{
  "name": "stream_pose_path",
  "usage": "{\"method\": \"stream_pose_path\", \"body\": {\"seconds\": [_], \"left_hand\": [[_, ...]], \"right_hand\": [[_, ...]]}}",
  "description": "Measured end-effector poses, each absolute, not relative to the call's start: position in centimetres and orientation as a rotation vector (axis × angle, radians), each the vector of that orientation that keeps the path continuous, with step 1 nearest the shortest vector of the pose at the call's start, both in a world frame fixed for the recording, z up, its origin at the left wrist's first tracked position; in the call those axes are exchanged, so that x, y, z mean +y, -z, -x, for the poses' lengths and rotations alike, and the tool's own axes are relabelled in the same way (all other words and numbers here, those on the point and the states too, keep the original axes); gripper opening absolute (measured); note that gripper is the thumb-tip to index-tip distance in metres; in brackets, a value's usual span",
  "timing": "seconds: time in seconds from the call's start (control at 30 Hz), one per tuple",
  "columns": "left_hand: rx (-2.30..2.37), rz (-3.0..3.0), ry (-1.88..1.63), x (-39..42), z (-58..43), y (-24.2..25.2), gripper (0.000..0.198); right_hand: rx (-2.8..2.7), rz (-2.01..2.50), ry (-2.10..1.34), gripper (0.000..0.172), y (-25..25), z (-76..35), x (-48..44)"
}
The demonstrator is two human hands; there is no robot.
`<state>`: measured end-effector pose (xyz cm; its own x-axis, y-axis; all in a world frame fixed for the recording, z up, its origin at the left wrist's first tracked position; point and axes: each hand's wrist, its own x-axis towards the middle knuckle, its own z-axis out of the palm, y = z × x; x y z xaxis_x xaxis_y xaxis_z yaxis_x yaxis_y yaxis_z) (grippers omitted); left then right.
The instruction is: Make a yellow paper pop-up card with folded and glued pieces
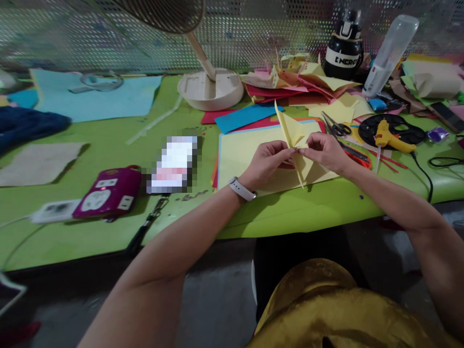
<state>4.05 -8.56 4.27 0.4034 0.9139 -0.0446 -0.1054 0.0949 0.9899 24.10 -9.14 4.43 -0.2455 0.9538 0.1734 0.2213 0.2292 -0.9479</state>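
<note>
Between my hands is a folded sheet of yellow paper point(288, 126), its creased points sticking up and down. My left hand point(270, 162), with a pale watch band point(242, 189) on the wrist, pinches the paper near its middle. From the other side my right hand point(326, 152) grips it too, thumb and fingertips closed close to the left thumb. Both hands are above a stack of flat yellow sheets point(239, 154). Part of the folded paper is hidden behind my fingers.
A yellow hot glue gun point(393, 137), scissors point(337, 126) and a cutter point(357, 155) lie at right. Behind stand a fan base point(210, 92), piled coloured paper point(290, 82), a black bottle point(343, 53) and a clear bottle point(391, 55). A phone point(174, 164) and a purple case point(108, 192) lie left.
</note>
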Motion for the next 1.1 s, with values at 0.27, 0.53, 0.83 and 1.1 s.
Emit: {"method": "stream_pose_path", "body": {"seconds": [0.27, 0.53, 0.83, 1.1], "left_hand": [[0.862, -1.229, -0.925, -8.3, -3.93, -4.12, 0.031], [0.9, -1.233, -0.967, -8.35, -4.01, -4.36, 0.025], [0.892, -1.202, -0.987, -8.37, -3.9, -4.64, 0.031], [0.877, -1.188, -0.983, -8.26, -3.81, -4.61, 0.028]], "right_hand": [[-1.618, 1.009, -1.042, 0.038, -4.77, -24.03, -9.22], [-1.683, 0.967, -0.945, 0.04, -4.59, -24.43, -8.97], [-1.58, 1.012, -1.029, 0.043, -4.4, -24.25, -8.95], [-1.643, 0.943, -0.898, 0.031, -3.95, -24.17, -9.28]]}}
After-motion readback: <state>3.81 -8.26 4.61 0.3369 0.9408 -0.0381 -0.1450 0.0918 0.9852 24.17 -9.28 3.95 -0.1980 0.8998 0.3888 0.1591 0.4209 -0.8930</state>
